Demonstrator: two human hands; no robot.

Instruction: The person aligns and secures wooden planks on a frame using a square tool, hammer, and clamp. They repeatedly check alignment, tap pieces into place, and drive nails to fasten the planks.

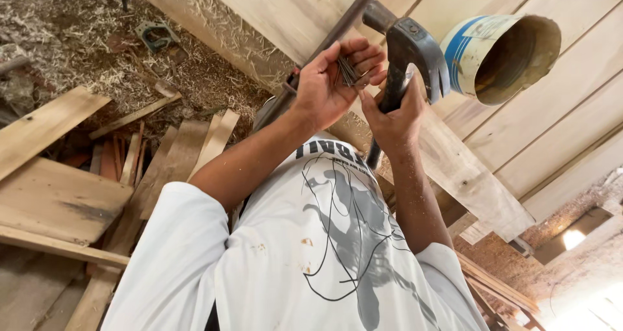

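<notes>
Nails [348,71], a small bunch of thin grey shanks, are pinched in the left hand [332,81] near frame centre, at about 12 o'clock from the wearer's chest. The fingers curl over the bunch from above and the thumb closes beneath; the shanks fan out slightly toward 5 o'clock. Heads and points cannot be told apart at this size.

Right hand [393,113] sits just beside the left, at its 4 o'clock, clenched around the dark handle of a claw hammer [415,49]. The hammer head is dark, worn metal, its curved claw pointing down toward 5 o'clock and its striking end toward 11 o'clock. The fingertips of the right hand reach up to the bunch of nails; whether they touch it cannot be told.

At 3 o'clock from the hammer head lies an open tin can [500,55], white with blue bands, its rusty mouth turned toward the camera, resting on pale wooden boards [558,110]. A dark metal bar [337,26] runs diagonally behind the left hand. At 9 o'clock, loose planks [58,195] and wood shavings [195,78] cover the ground. A white printed T-shirt [311,253], spotted with stains, fills the lower frame.
</notes>
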